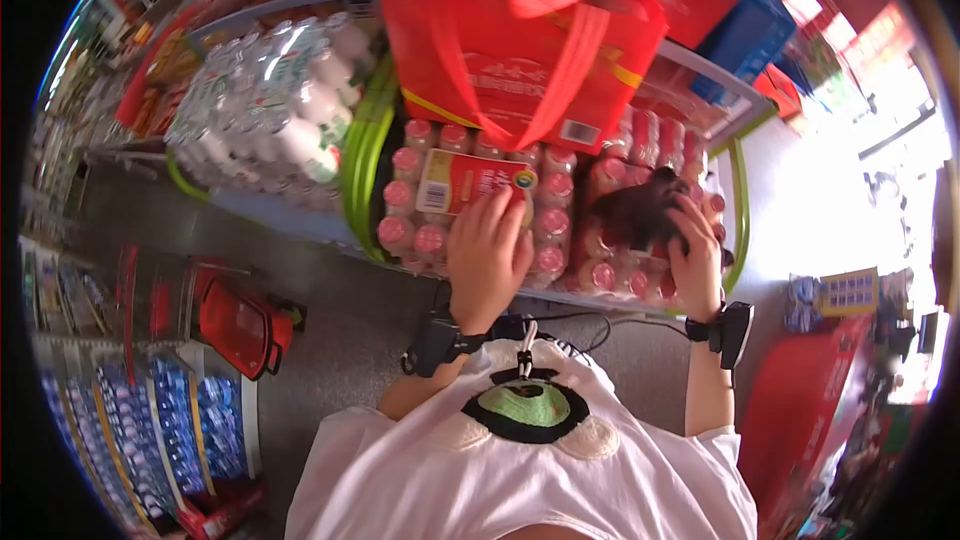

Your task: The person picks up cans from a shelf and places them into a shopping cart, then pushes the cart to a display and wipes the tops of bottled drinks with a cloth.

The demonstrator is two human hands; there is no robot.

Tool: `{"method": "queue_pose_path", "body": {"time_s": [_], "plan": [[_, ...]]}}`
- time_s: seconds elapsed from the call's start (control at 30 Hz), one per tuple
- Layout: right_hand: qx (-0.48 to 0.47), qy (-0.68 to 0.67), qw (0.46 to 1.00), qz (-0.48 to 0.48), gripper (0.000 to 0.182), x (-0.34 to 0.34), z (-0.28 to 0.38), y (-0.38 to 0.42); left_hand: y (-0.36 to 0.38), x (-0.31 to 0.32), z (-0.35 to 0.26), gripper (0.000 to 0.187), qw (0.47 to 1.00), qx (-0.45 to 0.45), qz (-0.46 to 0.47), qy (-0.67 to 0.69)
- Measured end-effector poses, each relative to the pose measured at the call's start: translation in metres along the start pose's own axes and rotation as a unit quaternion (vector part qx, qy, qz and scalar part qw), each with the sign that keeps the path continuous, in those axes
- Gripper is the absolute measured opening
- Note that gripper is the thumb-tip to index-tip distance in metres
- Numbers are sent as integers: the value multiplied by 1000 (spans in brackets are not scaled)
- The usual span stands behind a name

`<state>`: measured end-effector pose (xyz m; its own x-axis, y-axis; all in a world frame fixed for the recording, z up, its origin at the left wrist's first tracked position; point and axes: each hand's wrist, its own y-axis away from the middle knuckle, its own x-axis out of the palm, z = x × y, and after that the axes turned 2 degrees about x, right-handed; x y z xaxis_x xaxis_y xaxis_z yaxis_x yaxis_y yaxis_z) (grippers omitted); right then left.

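My left hand (487, 250) lies with its fingers stretched out on the red and yellow label (468, 182) of a shrink-wrapped pack of pink-capped bottles (552, 224). My right hand (694, 245) has its fingers curled on a dark, crumpled, cloth-like thing (638, 212), which is blurred. That dark thing lies over a second wrapped pack of pink-capped bottles (620, 278) and hides part of it. Behind the left pack stands a red carry bag (520, 60) with looped handles, resting on the bottles.
The packs sit in a green-edged display stand (367, 155). To its left is a pack of white bottles (270, 105). A red basket (240, 325) stands on the floor at left, near shelves of blue bottles (190, 420). A red box-shaped display (805, 410) is at right.
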<state>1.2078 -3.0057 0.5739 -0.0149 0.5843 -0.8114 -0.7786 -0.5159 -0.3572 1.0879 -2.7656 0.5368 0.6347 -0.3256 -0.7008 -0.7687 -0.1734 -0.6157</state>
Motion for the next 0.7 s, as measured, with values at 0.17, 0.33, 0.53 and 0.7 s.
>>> {"method": "queue_pose_path", "body": {"time_s": [0.17, 0.33, 0.53, 0.7], "plan": [[-26, -43, 999, 7, 37, 31, 21, -26, 2, -3, -2, 37, 1000, -22, 1, 3], [-64, -138, 981, 117, 30, 27, 50, -2, 3, -3, -3, 38, 1000, -23, -16, -4], [36, -98, 995, 8, 33, 11, 9, 9, 6, -2, -2, 34, 999, -32, -30, -3], [-18, -19, 1000, -10, 35, 32, 23, -17, 8, 0, 0, 35, 999, -34, -29, -2]]}}
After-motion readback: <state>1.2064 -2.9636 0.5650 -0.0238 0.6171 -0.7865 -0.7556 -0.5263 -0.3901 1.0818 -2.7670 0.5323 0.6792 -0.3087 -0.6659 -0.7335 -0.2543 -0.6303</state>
